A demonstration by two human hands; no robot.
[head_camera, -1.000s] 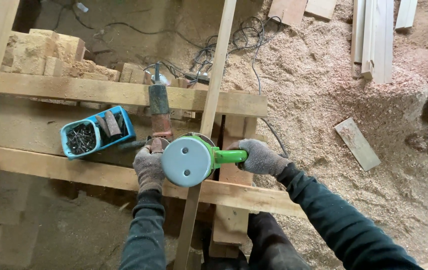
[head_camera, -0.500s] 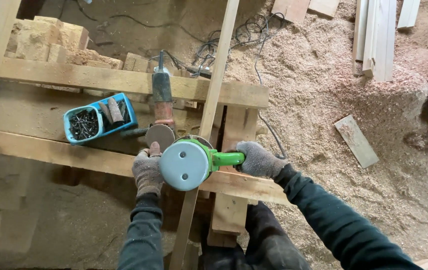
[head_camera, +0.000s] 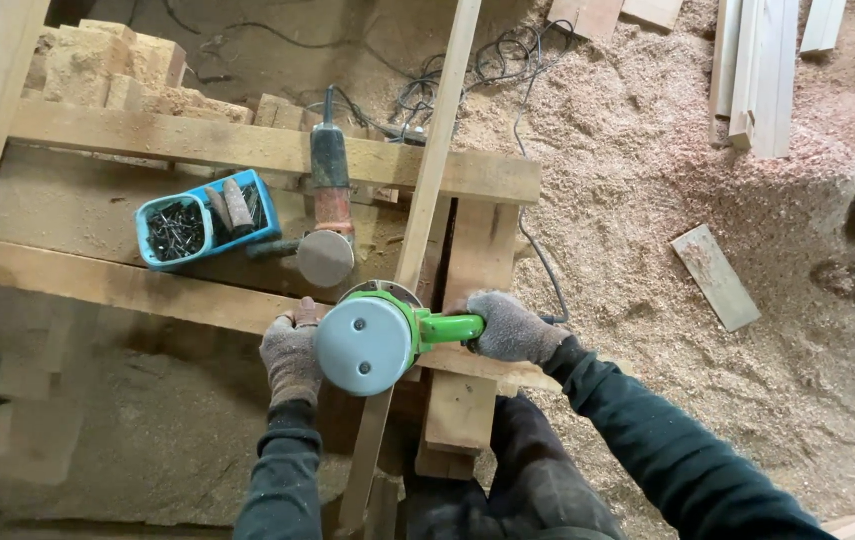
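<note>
Green/grey power saw [head_camera: 373, 342] upright on thin wood strip [head_camera: 435, 170].

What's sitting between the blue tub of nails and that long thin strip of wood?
In the head view, a second power tool with a round disc lies on the bench between the blue tub and the wooden strip.

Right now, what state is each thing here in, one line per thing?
Green power tool: held over the long wooden strip.
Left hand: gloved, against the tool's round body.
Right hand: gloved, gripping the green handle.
Angle grinder: lying unheld on the workbench.
Blue tray: open, holding dark screws.
Floor: covered in sawdust.
</note>
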